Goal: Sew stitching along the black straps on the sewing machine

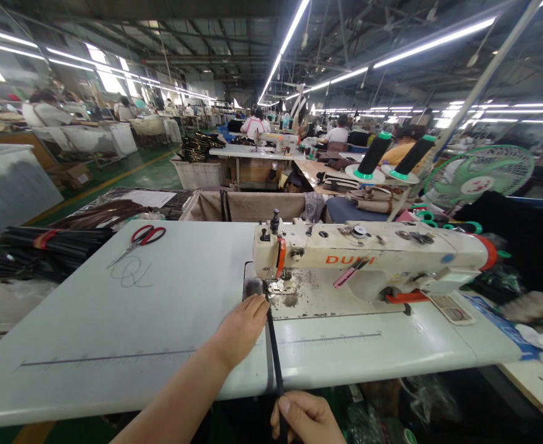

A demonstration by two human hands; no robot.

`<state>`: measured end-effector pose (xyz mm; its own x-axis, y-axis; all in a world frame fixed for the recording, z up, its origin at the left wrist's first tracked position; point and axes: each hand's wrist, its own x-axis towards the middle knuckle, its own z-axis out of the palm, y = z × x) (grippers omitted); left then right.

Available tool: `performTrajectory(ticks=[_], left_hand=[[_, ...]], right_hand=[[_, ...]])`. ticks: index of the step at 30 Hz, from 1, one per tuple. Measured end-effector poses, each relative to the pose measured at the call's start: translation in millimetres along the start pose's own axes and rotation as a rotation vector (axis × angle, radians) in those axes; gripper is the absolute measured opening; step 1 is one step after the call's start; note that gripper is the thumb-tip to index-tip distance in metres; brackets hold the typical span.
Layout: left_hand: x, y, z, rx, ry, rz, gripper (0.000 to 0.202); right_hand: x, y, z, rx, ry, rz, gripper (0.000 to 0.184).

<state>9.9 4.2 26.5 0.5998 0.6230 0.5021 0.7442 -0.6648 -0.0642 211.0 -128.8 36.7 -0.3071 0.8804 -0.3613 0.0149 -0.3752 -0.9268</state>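
Note:
A narrow black strap (275, 348) runs from the needle area of a white sewing machine (368, 250) down over the table's front edge. My left hand (246, 324) lies beside the presser foot (277, 287), its fingers together at the strap's far end; whether they grip it or only press on it is hidden. Below the front edge, my right hand (306, 418) pinches the strap between thumb and fingers. The strap looks taut and straight between both hands.
Red-handled scissors (144, 237) lie on the white table (183, 259) at the left. A printed ruler line crosses its front. Bundled black strips (53, 243) are stacked further left. Behind stand thread cones (376, 154), a green fan (479, 176) and a fabric-lined bin (257, 206).

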Motion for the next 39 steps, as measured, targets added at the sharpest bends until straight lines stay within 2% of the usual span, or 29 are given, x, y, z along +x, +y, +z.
performTrajectory(ticks=[4, 7, 11, 14, 18, 21, 25, 29, 39], left_hand=[[-2, 0, -1.9, 0.015, 0.037, 0.068, 0.028], [-1, -1, -4.4, -0.003, 0.105, 0.090, 0.026], [2, -1, -8.1, -0.045, 0.190, 0.085, 0.023], [3, 0, -9.3, -0.058, 0.185, 0.096, 0.024], [2, 0, -8.5, -0.032, 0.144, 0.138, 0.026], [1, -1, -7.8, -0.024, 0.119, 0.146, 0.024], [1, -1, -7.6, -0.026, 0.095, 0.139, 0.022], [1, 0, -7.1, -0.015, 0.076, 0.127, 0.025], [2, 0, -9.2, 0.007, 0.041, 0.114, 0.024]], right_hand=[[-3, -5, 0, 0.025, -0.023, -0.019, 0.063], [-5, -8, -1, 0.045, -0.049, -0.048, 0.062], [-6, -15, -3, -0.050, -0.096, -0.150, 0.062], [-5, -20, -3, -0.129, -0.089, -0.237, 0.054], [-4, -21, 1, -0.186, -0.010, -0.301, 0.044], [-2, -15, 5, -0.112, 0.034, -0.237, 0.041], [4, -2, 8, 0.024, 0.016, -0.110, 0.052], [9, 9, 6, 0.030, 0.049, -0.104, 0.063], [-2, 11, 7, 0.087, 0.039, -0.011, 0.061]])
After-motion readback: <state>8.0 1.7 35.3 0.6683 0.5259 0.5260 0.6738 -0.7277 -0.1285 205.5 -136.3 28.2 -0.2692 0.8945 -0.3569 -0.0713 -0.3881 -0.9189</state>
